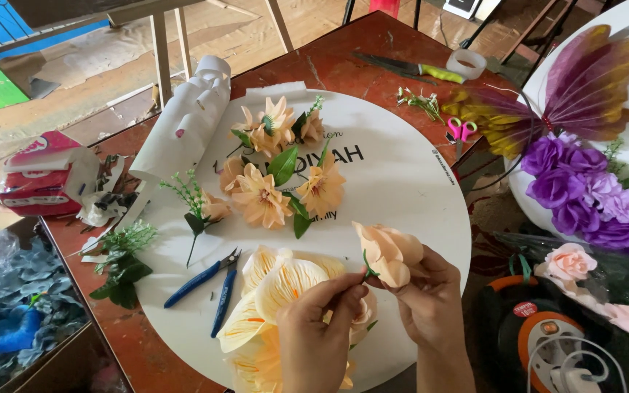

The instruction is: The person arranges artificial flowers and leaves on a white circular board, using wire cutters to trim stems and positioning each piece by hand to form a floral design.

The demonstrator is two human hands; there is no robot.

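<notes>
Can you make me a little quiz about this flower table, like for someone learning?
1. True or false: both hands, left hand and right hand, hold the peach flower.
2. What lies left of the big peach butterfly? A) blue-handled pliers B) a hammer C) a spoon
3. What colour are the roses under the purple butterfly?

Key: 1 true; 2 A; 3 purple.

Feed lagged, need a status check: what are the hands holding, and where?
Both hold one peach fabric flower: right hand under its bloom, left hand pinching its green stem base.
</notes>
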